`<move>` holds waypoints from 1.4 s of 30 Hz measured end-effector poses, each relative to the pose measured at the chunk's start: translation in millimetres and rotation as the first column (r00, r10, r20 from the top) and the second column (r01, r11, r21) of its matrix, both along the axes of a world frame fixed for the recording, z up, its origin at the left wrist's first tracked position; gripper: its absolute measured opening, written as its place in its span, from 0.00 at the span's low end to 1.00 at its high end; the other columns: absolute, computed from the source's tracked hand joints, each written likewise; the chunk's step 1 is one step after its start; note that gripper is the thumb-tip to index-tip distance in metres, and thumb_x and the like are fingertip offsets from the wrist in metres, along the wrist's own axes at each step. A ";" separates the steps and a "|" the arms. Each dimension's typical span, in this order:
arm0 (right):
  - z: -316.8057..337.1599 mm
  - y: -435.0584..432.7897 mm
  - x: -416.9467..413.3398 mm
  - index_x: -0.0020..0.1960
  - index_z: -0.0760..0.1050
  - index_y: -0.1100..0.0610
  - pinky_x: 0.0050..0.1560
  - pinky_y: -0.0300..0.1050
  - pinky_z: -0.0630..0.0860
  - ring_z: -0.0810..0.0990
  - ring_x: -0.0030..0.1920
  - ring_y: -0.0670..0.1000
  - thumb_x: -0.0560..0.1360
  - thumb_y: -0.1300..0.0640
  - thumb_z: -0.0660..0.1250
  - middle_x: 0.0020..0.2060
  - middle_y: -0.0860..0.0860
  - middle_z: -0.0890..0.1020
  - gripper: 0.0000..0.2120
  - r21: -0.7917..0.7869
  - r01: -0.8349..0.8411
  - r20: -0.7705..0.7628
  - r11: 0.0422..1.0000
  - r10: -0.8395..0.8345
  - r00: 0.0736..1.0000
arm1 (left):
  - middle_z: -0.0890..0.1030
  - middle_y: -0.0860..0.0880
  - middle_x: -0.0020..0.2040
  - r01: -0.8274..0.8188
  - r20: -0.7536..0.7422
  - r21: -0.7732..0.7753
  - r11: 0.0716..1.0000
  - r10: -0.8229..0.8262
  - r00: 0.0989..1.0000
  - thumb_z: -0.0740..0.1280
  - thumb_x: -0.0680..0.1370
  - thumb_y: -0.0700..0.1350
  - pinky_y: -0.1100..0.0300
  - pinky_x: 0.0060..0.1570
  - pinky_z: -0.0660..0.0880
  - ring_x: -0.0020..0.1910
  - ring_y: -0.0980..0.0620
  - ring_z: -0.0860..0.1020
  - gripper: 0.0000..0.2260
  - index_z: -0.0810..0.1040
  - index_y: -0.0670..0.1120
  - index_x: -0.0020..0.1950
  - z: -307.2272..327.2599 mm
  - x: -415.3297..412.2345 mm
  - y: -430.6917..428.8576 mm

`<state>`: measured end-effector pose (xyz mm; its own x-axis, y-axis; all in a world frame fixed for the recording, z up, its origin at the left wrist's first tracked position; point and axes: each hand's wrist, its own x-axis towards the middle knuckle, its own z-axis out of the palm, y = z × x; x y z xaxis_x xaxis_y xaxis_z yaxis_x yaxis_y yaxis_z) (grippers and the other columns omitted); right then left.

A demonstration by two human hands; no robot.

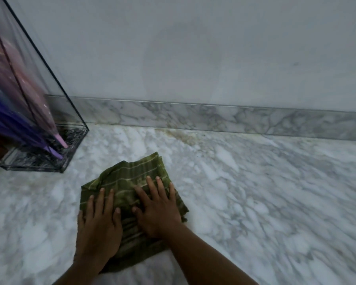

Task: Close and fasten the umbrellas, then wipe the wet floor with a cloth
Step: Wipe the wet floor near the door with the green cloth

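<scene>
A green striped cloth point(130, 177) lies crumpled on the white marble floor point(255, 192). My left hand point(98, 225) presses flat on its near left part, fingers spread. Beside it, my right hand point(157, 208) lies flat on the cloth's right part, fingers spread too. Neither hand grips the cloth; both rest palm-down on it. Two closed umbrellas, one pink point(25, 83) and one purple point(10, 124), stand tip-down in a clear stand point(70, 112) at the far left.
A grey wall with a marble skirting strip point(214, 118) runs across the back. A yellowish stain point(183, 136) marks the floor just in front of the skirting. Open marble floor stretches to the right of the cloth.
</scene>
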<state>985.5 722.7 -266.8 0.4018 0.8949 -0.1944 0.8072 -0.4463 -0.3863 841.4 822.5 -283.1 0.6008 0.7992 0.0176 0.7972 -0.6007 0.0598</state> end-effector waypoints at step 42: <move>3.8 -403.5 85.3 0.79 0.43 0.34 0.78 0.57 0.36 0.38 0.80 0.50 0.82 0.35 0.42 0.81 0.46 0.42 0.26 -0.030 0.504 0.005 0.863 -0.504 0.864 | 0.59 0.48 0.81 0.408 0.097 -0.204 0.890 -0.397 0.913 0.43 0.81 0.59 0.38 0.75 0.54 0.79 0.42 0.57 0.28 0.57 0.56 0.80 8.0 118.0 -380.4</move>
